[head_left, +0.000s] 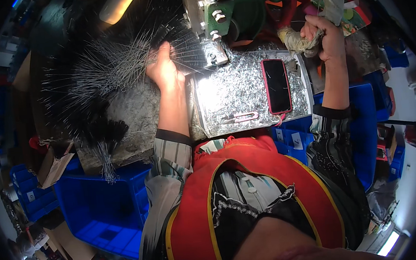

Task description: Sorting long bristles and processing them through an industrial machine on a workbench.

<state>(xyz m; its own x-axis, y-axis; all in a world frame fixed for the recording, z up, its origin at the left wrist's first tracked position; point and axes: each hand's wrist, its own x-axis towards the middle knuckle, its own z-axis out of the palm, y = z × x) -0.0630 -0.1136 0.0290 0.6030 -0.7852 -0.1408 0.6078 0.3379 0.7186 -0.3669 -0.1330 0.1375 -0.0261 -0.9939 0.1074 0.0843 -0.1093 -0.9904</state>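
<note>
My left hand (165, 70) is closed around part of a spread bundle of thin metal wires (114, 61), thumb on top, beside the metal block (215, 52) of a green machine press (250, 16). Dark wire ends fan out past the fingers toward that block. What lies under the palm is hidden. Over on the right, my right hand (327, 40) grips a cloth-wrapped handle (303, 40) next to the machine. A smaller bunch of wires (106, 160) with dark, bristly tops lies at the bench's near left edge.
A shallow tray (215, 93) covered in shiny metal scraps holds a phone in a red case (277, 86) and pink thread snips (240, 117). Blue bins (102, 211) stand below the bench on both sides. A yellowish lamp tube (119, 6) hangs above the wires.
</note>
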